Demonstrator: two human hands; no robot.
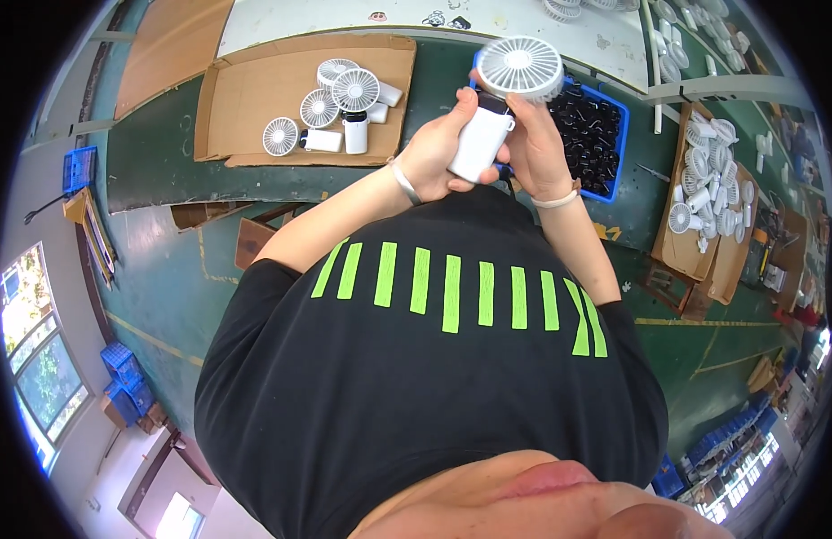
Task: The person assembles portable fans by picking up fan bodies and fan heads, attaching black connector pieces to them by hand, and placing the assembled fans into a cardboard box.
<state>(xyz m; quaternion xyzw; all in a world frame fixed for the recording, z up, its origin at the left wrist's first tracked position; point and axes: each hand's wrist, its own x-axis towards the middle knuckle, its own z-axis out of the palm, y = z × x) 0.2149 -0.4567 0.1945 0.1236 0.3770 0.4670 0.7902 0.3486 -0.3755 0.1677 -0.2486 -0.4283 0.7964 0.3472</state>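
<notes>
A white handheld fan (480,144) with a round grille and a black neck piece is held up in front of my chest, its head tilted away to the upper right. My left hand (437,148) wraps the handle from the left, thumb near the black neck. From the right, my right hand (540,151) grips the fan at the neck below the grille; some of its fingers are hidden behind the handle. Just beyond my right hand sits a blue crate (622,144) full of small black parts (588,135), partly covered by the fan and hand.
To the left, a shallow cardboard tray (241,90) holds several white fans (356,92) on the green bench (155,166). Another cardboard box of white fans (703,180) stands at the right, with a thin pointed tool (651,171) beside it. A white board (326,22) lies at the back.
</notes>
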